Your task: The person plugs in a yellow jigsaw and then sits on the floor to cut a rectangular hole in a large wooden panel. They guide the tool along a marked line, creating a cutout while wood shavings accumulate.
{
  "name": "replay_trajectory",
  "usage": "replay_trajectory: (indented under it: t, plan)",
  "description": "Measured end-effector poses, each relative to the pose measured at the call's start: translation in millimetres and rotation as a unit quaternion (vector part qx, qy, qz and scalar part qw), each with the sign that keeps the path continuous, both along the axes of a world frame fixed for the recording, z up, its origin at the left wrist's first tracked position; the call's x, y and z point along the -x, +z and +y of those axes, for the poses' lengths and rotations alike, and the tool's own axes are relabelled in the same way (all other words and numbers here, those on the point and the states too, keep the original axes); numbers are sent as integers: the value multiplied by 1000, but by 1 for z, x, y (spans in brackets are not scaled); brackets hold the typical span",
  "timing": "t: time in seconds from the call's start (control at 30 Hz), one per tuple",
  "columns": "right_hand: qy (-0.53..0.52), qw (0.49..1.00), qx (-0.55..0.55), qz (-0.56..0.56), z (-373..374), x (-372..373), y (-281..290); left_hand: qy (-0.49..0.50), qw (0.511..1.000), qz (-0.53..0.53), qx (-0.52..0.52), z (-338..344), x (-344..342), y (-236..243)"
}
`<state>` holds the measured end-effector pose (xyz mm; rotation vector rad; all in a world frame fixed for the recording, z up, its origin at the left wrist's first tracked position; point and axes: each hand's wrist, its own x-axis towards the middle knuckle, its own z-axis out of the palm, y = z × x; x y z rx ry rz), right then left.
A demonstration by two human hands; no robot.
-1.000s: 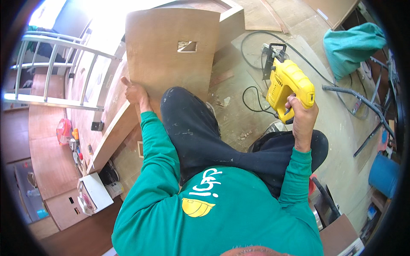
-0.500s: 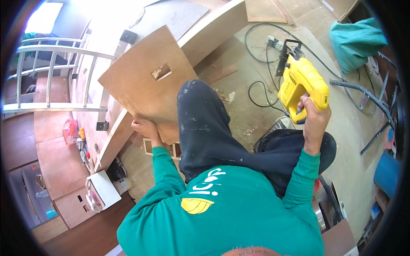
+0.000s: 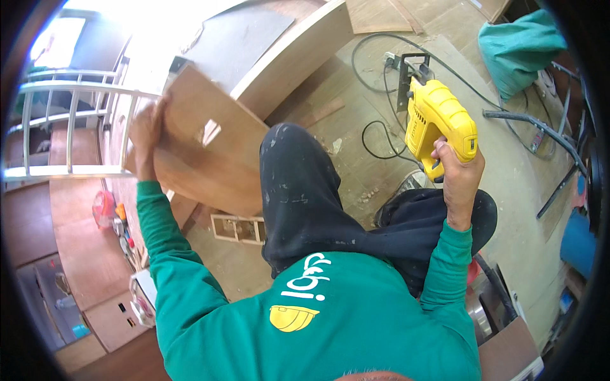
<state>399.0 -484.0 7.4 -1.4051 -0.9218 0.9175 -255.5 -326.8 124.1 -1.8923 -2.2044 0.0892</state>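
My right hand [image 3: 460, 170] is closed around the handle of a yellow jigsaw [image 3: 440, 114], held up on the right with its dark base plate pointing away from me. My left hand [image 3: 148, 127] grips the far left edge of a thin brown plywood board [image 3: 203, 166]. The board is tilted and leans by my bent knee. A small rectangular hole [image 3: 210, 131] goes through it, with a pale surface showing behind. Fingers of my left hand are partly hidden behind the board's edge.
A long wooden beam [image 3: 295, 57] lies behind the board. A small divided wooden frame [image 3: 237, 228] sits on the floor near my knee. Black cable [image 3: 381, 143] loops under the jigsaw. A silver metal ladder [image 3: 70, 170] stands left; a green sack [image 3: 518, 54] lies far right.
My left hand has moved from the board's near edge to its far left edge, and the board has swung and tilted. The small wooden frame is now more visible. The jigsaw stays in my right hand.
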Motion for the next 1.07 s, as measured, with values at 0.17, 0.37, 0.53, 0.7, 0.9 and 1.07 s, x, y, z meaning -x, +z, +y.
replay_trajectory:
  t: [0.17, 0.37, 0.53, 0.7, 0.9, 1.07]
  plan:
    - [22, 1000, -1, 16, -2, 10, 3, -101, 976, 191, -22, 69, -56, 49]
    - [95, 995, -14, 21, -5, 34, 15, -59, 994, -15, -94, 123, -119, 63]
    - [127, 991, -40, 17, 10, 63, 25, -70, 992, -92, -48, 139, -163, 32]
    - [150, 986, -66, -24, 25, 111, 32, -43, 992, -116, 3, 143, -181, -19]
    - [202, 976, -55, -65, 47, 158, 27, -110, 981, -162, -9, 154, -170, -40]
    - [232, 965, -60, -108, 65, 189, 19, -113, 983, -146, 0, 154, -171, -38]
